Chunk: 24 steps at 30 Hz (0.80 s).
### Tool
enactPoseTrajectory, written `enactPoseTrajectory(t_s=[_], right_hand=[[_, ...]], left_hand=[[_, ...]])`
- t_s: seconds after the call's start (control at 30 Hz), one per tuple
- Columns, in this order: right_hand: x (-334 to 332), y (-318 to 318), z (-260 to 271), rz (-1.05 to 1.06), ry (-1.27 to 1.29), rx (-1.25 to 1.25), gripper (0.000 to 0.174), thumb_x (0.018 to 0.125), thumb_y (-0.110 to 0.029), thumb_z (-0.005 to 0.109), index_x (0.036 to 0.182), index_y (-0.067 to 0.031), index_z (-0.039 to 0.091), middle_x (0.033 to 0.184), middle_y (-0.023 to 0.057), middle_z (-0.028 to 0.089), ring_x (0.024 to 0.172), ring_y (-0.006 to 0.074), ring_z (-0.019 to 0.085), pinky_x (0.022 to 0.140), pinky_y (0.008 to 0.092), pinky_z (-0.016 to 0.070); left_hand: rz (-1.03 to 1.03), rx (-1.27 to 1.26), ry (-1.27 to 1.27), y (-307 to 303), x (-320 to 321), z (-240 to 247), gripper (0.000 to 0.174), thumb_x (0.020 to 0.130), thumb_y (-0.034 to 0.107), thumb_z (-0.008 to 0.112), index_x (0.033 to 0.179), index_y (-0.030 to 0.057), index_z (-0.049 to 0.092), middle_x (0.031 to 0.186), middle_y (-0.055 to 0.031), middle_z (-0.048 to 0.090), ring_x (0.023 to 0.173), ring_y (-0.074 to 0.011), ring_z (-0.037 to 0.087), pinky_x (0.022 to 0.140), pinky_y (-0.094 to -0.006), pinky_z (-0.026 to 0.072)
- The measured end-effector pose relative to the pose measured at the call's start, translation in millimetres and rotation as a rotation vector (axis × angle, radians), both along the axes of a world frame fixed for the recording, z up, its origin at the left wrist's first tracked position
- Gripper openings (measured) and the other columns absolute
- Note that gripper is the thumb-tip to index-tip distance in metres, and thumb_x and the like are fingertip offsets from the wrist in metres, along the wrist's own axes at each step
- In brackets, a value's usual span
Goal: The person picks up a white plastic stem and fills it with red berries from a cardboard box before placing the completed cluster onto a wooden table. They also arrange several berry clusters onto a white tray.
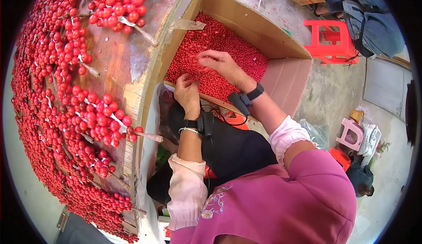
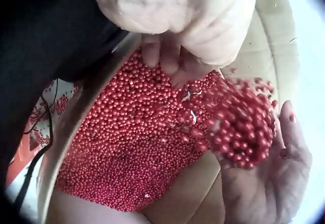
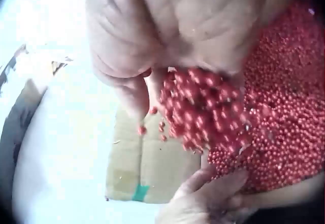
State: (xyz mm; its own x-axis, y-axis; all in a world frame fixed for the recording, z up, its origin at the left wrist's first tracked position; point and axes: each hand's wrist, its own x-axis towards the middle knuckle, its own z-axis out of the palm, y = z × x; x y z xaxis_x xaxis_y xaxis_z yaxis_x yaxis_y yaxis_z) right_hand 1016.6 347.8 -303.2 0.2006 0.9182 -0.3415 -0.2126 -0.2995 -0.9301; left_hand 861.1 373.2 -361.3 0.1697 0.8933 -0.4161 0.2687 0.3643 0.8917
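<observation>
Concrete floor [image 1: 332, 92] skirts a cardboard box [image 1: 288, 83] of red berries [image 1: 246, 52]. Right hand [image 1: 226, 66] cups some; left hand [image 1: 187, 95] reaches alongside, grip unclear.

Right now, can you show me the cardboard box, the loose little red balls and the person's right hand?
Cardboard box [image 1: 255, 32]: head view, inside of its far wall.
Loose red balls [image 2: 122, 127]: left wrist view, middle of the pile.
Right hand [image 1: 223, 65]: head view, back of the hand.
</observation>
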Motion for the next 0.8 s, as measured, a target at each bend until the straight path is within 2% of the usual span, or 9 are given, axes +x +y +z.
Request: enactPoseTrajectory(t_s=[0.03,0.13,0.2,0.27,0.33,0.47,0.57,0.73,0.8], right_hand=[[1,-1,0,-0.003,0.000,0.001,0.025,0.086,-0.019,0.051,0.104,-0.0027,0.057,0.095,0.0058,0.061,0.088,0.0127,0.057,0.074,0.0280,0.0475],[13,-11,0,-0.358,-0.074,-0.064,0.025,0.084,-0.021,0.054,0.104,-0.0054,0.058,0.092,0.0037,0.060,0.084,0.0119,0.057,0.071,0.0271,0.0466],[30,-37,-50,-0.658,-0.011,-0.260,0.024,0.081,-0.022,0.057,0.099,-0.0051,0.061,0.087,0.0045,0.062,0.081,0.0139,0.057,0.069,0.0284,0.0462],[49,-97,-170,-0.574,-0.539,-0.497,0.030,0.078,-0.029,0.060,0.092,-0.0034,0.063,0.083,0.0076,0.063,0.078,0.0163,0.057,0.067,0.0289,0.0450],[49,-134,-197,-0.394,-0.619,-0.907,0.036,0.076,-0.035,0.060,0.088,-0.0013,0.064,0.084,0.0109,0.063,0.076,0.0196,0.057,0.068,0.0301,0.0440],[23,-171,-280,-0.433,-0.586,-1.108,0.040,0.076,-0.038,0.058,0.089,-0.0010,0.063,0.089,0.0118,0.064,0.080,0.0212,0.058,0.071,0.0298,0.0444],[14,-165,-347,-0.629,0.593,-0.480,0.040,0.077,-0.038,0.056,0.093,-0.0025,0.062,0.096,0.0113,0.063,0.087,0.0221,0.059,0.077,0.0334,0.0453],[19,-42,-98,-0.496,0.948,0.000,0.025,0.084,-0.022,0.049,0.099,-0.0051,0.060,0.101,0.0088,0.062,0.092,0.0222,0.058,0.084,0.0358,0.0458],[28,-26,-77,-0.402,0.755,-0.052,0.022,0.086,-0.015,0.047,0.102,-0.0057,0.059,0.102,0.0077,0.061,0.095,0.0223,0.057,0.083,0.0320,0.0458]], left_hand=[[-0.002,0.034,0.030,0,0,0,0.041,0.066,-0.005,0.063,0.105,-0.0019,0.051,0.072,-0.0064,0.058,0.055,-0.0107,0.052,0.048,-0.0207,0.0418],[0.032,-0.009,-0.020,-1,-2,6,0.041,0.066,-0.005,0.063,0.105,-0.0016,0.051,0.072,-0.0064,0.059,0.055,-0.0105,0.052,0.048,-0.0206,0.0420],[0.096,-0.157,-0.187,0,-2,16,0.041,0.066,-0.004,0.064,0.105,-0.0012,0.051,0.072,-0.0063,0.059,0.054,-0.0103,0.052,0.047,-0.0207,0.0421],[0.102,-0.174,-0.204,3,-1,23,0.041,0.066,-0.005,0.064,0.105,-0.0013,0.051,0.072,-0.0065,0.059,0.053,-0.0104,0.052,0.047,-0.0207,0.0422],[0.123,-0.218,-0.219,3,-3,26,0.042,0.065,-0.005,0.065,0.105,-0.0014,0.051,0.073,-0.0069,0.059,0.052,-0.0104,0.052,0.046,-0.0209,0.0423],[0.141,-0.231,-0.226,3,-1,28,0.043,0.064,-0.005,0.065,0.105,-0.0023,0.051,0.073,-0.0076,0.059,0.051,-0.0106,0.051,0.046,-0.0207,0.0421],[0.158,-0.201,-0.225,2,-3,24,0.043,0.064,-0.006,0.065,0.104,-0.0026,0.051,0.073,-0.0078,0.059,0.051,-0.0107,0.052,0.046,-0.0205,0.0419],[0.173,-0.208,-0.227,5,-2,21,0.042,0.064,-0.007,0.065,0.103,-0.0021,0.051,0.073,-0.0078,0.059,0.051,-0.0106,0.051,0.046,-0.0204,0.0417],[0.169,-0.213,-0.230,4,0,20,0.041,0.064,-0.007,0.065,0.103,-0.0020,0.052,0.073,-0.0078,0.059,0.051,-0.0106,0.051,0.046,-0.0204,0.0417]])
